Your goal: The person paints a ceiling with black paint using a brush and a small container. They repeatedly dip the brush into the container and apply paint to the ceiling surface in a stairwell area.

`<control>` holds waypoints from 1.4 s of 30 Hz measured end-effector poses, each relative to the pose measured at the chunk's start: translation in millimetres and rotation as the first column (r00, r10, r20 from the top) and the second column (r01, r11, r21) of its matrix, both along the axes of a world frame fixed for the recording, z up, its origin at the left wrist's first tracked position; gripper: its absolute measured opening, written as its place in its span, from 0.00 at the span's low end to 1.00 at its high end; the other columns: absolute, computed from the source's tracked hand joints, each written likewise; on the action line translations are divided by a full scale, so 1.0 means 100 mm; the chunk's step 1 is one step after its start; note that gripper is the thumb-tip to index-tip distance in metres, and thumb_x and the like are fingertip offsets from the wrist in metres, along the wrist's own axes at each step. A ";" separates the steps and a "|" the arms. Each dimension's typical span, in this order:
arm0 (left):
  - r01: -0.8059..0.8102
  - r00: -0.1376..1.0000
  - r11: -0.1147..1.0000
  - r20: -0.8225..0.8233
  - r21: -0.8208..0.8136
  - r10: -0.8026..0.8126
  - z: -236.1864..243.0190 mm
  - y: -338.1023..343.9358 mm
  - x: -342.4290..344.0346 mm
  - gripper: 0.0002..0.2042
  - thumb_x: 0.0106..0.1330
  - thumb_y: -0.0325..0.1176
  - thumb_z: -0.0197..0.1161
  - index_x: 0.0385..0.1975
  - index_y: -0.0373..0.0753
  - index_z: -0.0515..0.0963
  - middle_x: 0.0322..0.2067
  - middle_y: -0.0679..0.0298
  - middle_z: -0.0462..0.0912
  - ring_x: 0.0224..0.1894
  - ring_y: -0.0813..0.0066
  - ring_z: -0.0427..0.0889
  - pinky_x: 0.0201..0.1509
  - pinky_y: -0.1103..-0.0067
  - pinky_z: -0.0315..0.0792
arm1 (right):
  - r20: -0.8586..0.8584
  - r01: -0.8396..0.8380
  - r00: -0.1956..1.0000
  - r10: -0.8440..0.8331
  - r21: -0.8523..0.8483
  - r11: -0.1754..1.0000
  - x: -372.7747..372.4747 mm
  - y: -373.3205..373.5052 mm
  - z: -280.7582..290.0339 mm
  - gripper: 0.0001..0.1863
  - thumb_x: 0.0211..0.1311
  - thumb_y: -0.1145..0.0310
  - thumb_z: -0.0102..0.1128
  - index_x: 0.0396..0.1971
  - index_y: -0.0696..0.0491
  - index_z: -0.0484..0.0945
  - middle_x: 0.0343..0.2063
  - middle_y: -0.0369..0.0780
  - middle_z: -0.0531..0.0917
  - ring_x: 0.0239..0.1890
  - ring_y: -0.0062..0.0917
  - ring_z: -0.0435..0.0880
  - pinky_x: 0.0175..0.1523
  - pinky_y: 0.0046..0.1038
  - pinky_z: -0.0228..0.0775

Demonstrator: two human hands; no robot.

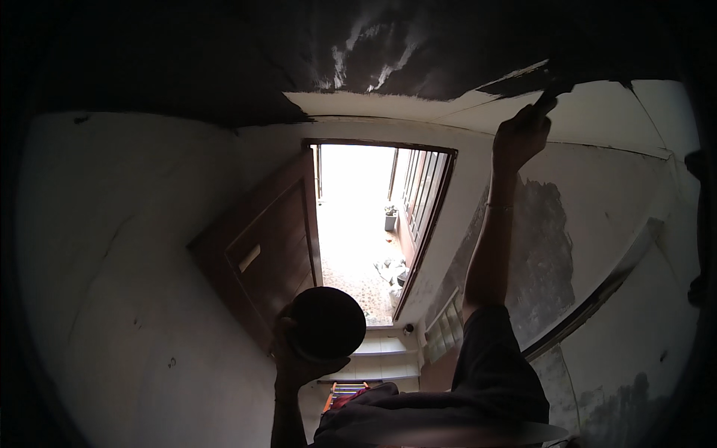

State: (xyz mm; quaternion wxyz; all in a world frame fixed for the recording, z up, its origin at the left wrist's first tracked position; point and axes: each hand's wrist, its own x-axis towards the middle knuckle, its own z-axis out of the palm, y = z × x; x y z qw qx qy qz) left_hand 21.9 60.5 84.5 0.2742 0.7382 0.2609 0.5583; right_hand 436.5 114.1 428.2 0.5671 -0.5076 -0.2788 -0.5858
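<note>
My left hand (297, 362) is wrapped round a dark, round container (328, 322), held low in front of me. The container's contents are too dark to make out. Raised high at the right, my right hand (521, 138) is closed on what looks like a paintbrush (551, 95), mostly a dark silhouette. Its tip meets the ceiling where a black coat (224, 60) borders a pale strip (441, 110). The black edge is ragged there, with whitish streaks (381, 67) farther left.
A brown door (272, 246) stands open at a bright doorway, with a potted plant (390, 216) and pale bags (392, 270) outside. Below lie tiled steps (381, 366) and a coloured slatted object (345, 390). Pale walls (134, 261) flank me; the right one has grey patches (541, 246).
</note>
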 end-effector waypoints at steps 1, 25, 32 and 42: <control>0.001 1.000 1.000 0.001 0.001 -0.001 0.00 0.00 0.00 0.49 0.41 0.42 0.84 0.65 0.47 0.59 0.61 0.50 0.71 0.62 0.56 0.76 0.58 0.61 0.79 | -0.129 -0.068 0.990 0.056 -0.085 0.994 -0.01 0.00 -0.09 0.28 0.72 0.73 0.49 0.70 0.60 0.59 0.36 0.54 0.77 0.36 0.47 0.81 0.40 0.43 0.73; -0.053 0.998 0.998 -0.030 0.020 0.054 0.02 0.03 0.03 0.55 0.34 0.43 0.87 0.65 0.48 0.57 0.61 0.51 0.69 0.63 0.54 0.73 0.59 0.58 0.76 | 0.073 -0.073 0.995 0.064 0.136 0.988 0.56 0.54 -0.72 0.26 0.75 0.71 0.44 0.71 0.58 0.59 0.36 0.54 0.77 0.35 0.51 0.79 0.38 0.46 0.72; -0.060 0.998 0.998 -0.031 0.022 0.061 0.03 0.05 0.01 0.56 0.32 0.44 0.88 0.65 0.48 0.56 0.62 0.51 0.68 0.63 0.53 0.72 0.59 0.57 0.76 | -0.090 -0.181 0.982 0.168 -0.158 0.971 0.56 0.86 -0.57 0.29 0.72 0.72 0.50 0.70 0.59 0.58 0.35 0.57 0.77 0.35 0.54 0.79 0.40 0.49 0.70; -0.128 0.990 0.989 -0.058 0.070 0.132 0.10 0.05 -0.04 0.60 0.25 0.42 0.90 0.64 0.47 0.56 0.61 0.51 0.66 0.64 0.52 0.70 0.63 0.57 0.72 | 0.137 0.361 0.929 -0.343 -0.535 0.764 1.16 0.33 -0.57 0.21 0.72 0.48 0.51 0.27 0.48 0.80 0.23 0.43 0.83 0.27 0.40 0.86 0.29 0.43 0.76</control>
